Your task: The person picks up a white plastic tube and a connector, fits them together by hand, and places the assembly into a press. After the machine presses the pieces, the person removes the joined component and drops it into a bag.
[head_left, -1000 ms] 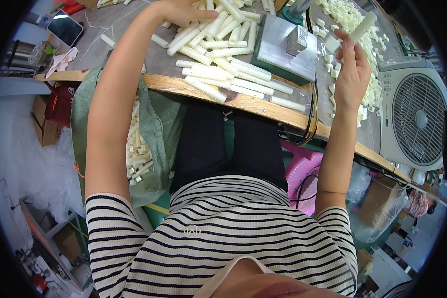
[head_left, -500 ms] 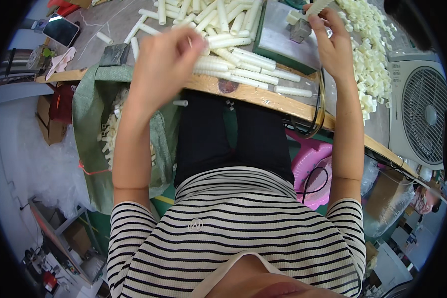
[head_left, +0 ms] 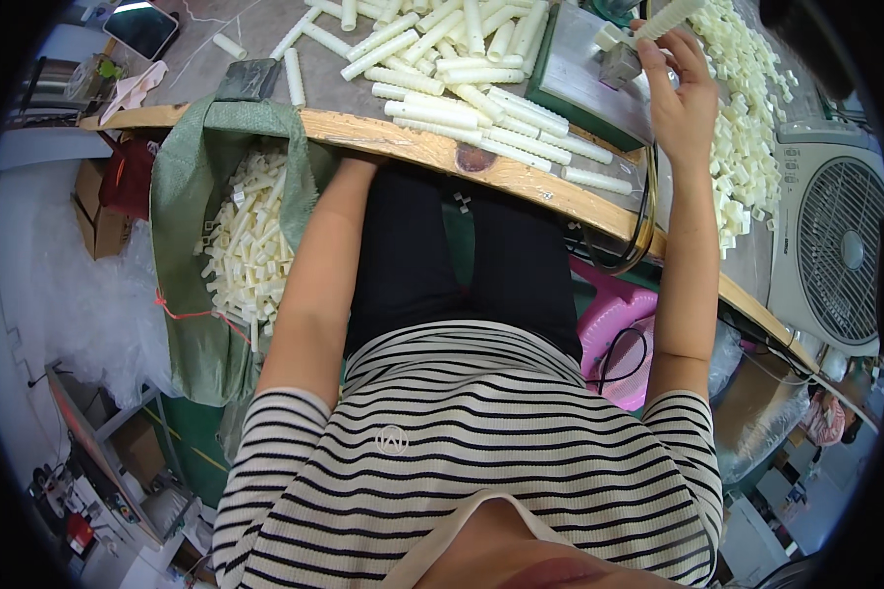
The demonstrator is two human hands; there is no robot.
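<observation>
My right hand (head_left: 685,96) is at the far right of the bench, its thumb and fingers closed on a whitish ribbed tube (head_left: 673,18). The tube slants up from beside a small grey metal block (head_left: 619,67), which sits on a metal plate with a green base (head_left: 581,77). A short pale piece (head_left: 607,37) lies against the block. My left forearm (head_left: 319,265) reaches under the wooden bench edge, so the left hand is hidden. Many similar ribbed tubes (head_left: 432,116) lie piled left of the plate.
A green woven sack (head_left: 179,187) hangs at the bench's left, holding short white pieces (head_left: 250,231). Small white pieces (head_left: 748,137) are heaped right of my hand, beside a grey fan (head_left: 840,236). A phone (head_left: 140,29) and dark block (head_left: 248,80) lie left; a pink basket (head_left: 614,324) stands below.
My left hand has dropped from above the tubes to under the bench edge. The right hand stays by the metal block with the tube. The sack's contents are now more exposed.
</observation>
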